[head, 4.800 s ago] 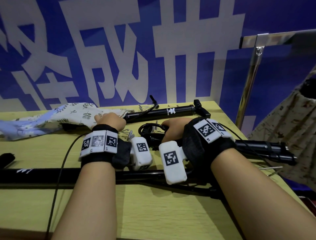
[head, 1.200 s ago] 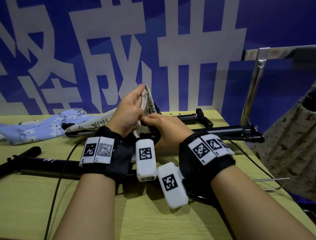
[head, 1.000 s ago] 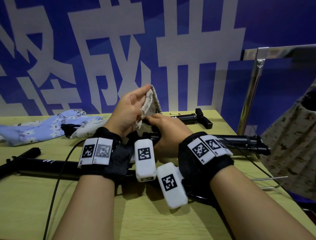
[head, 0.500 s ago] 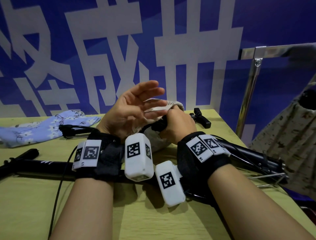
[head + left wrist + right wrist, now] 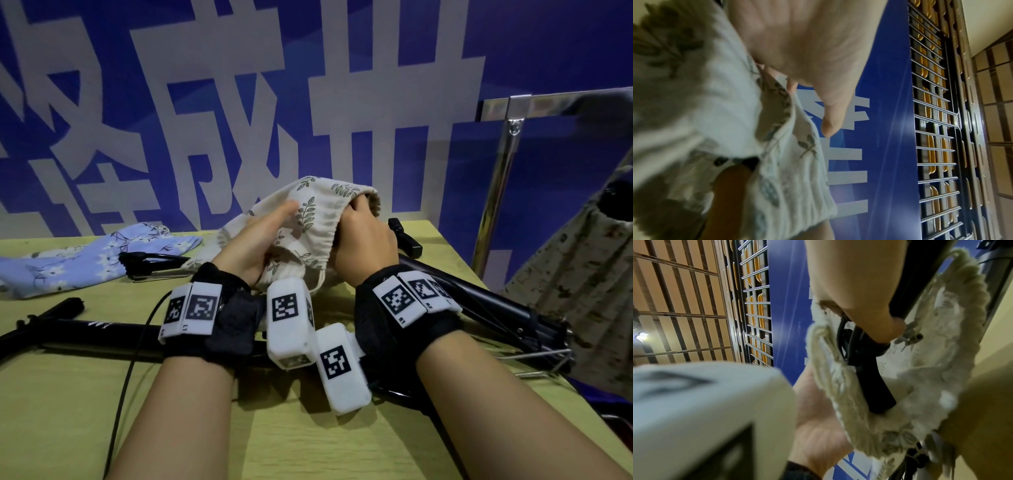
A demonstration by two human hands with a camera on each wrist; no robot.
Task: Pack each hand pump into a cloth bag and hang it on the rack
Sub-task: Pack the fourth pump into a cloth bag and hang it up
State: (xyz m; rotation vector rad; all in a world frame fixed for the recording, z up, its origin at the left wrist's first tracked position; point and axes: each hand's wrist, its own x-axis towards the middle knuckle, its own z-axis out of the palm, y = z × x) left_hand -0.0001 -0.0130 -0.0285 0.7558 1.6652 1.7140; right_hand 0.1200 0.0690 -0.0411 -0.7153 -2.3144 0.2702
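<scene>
The right hand [image 5: 364,240] grips the black hand pump [image 5: 869,378], whose end sits inside the mouth of the cream leaf-print cloth bag [image 5: 310,209]. Just left of that grip, the left hand [image 5: 255,243] lies against the bag's outside, fingers fairly straight, thumb free. The pump's barrel [image 5: 493,305] runs back to the right of the wrist, over the table [image 5: 308,445].

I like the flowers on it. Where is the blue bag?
In the head view, the blue bag lies flat at the table's far left, beside a black pump.
</scene>
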